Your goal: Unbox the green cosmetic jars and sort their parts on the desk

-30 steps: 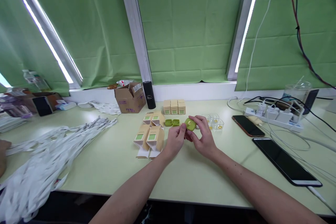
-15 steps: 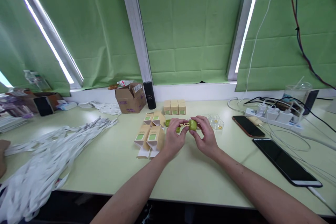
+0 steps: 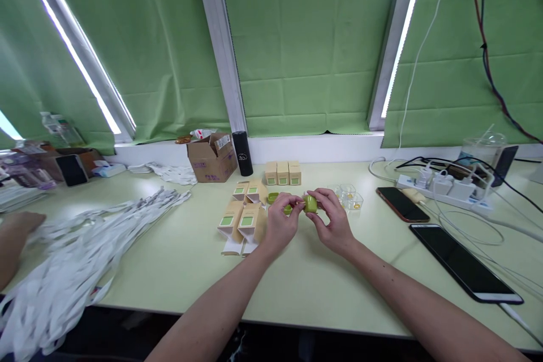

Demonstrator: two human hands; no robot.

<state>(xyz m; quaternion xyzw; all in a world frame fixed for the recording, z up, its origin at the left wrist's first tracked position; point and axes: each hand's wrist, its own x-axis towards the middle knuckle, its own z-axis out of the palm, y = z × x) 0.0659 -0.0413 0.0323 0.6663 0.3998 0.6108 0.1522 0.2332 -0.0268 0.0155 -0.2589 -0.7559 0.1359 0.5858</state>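
White straps [image 3: 114,249] fan out nearest us, toward half past eight from our hands, and a large phone [image 3: 462,263] lies near four. Up to the middle now: our right hand [image 3: 333,219] has thumb and fingertips closed round a small green case [image 3: 311,203], at ten o'clock from that palm, its longer axis looking near upright. Our left hand [image 3: 283,219] meets its nine o'clock side, fingertips drawn narrow; whether they pinch part of it, we can't tell. Right is the nearer, wrapped onto it! Folded kraft boxes [image 3: 251,220] sit toward half past eight, clear boxes [image 3: 350,197] at three; farther out, three kraft boxes [image 3: 283,173] line up near half past ten.
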